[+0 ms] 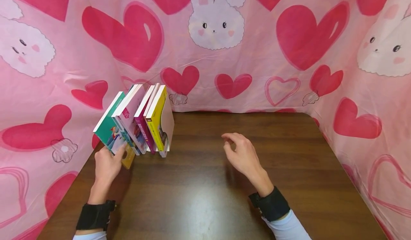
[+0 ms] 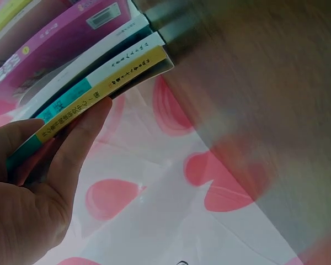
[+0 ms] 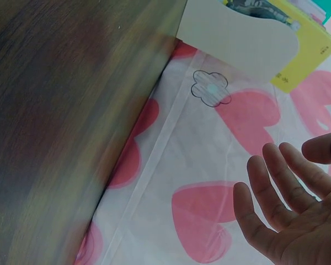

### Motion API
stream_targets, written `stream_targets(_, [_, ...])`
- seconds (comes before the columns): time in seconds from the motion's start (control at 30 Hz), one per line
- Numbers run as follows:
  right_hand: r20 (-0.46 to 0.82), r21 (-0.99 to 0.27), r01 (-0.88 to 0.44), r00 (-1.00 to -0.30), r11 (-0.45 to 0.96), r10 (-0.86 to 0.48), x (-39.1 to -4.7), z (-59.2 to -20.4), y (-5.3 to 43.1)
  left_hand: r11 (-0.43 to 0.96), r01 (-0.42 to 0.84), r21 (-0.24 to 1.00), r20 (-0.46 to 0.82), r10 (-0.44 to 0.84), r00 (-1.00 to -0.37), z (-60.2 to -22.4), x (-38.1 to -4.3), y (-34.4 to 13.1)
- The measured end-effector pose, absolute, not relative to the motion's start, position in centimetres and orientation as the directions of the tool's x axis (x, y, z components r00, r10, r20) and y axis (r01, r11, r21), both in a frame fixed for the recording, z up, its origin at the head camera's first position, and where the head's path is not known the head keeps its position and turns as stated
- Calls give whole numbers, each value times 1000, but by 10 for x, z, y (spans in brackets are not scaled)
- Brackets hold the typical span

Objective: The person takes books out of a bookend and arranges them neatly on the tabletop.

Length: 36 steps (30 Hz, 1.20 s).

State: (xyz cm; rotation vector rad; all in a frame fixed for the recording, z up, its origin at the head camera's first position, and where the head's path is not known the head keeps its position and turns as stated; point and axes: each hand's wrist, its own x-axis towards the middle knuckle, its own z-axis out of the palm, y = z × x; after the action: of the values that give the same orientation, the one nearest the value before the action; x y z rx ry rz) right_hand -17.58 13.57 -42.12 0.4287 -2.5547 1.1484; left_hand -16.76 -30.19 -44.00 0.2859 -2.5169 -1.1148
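Observation:
At the left end of a row of books, my left hand [image 1: 108, 164] pinches a green book [image 1: 105, 132] by its spine, thumb on one cover and fingers on the other. The left wrist view shows that spine [image 2: 105, 88] as yellow and teal, close beside a white and teal one. This book leans to the left. To its right stand a pale pink book [image 1: 131, 111], a magenta-spined book [image 1: 145, 131] and a yellow book [image 1: 157, 113]. Over the middle right of the table, my right hand [image 1: 242, 154] holds nothing, its fingers loosely bent.
A white bookend [image 1: 169, 120] stands against the yellow book on the right side of the row. The brown wooden table [image 1: 199, 183] reaches back to a pink curtain [image 1: 257, 54] with hearts and rabbits, which also hangs along both sides.

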Motion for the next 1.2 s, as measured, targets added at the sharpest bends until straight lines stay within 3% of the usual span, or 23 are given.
stream_targets(1.2, [379,-672,-391,-911,629,-161,-176,-423,134,650,-74,756,194,-330,-924,-423,-133,-301])
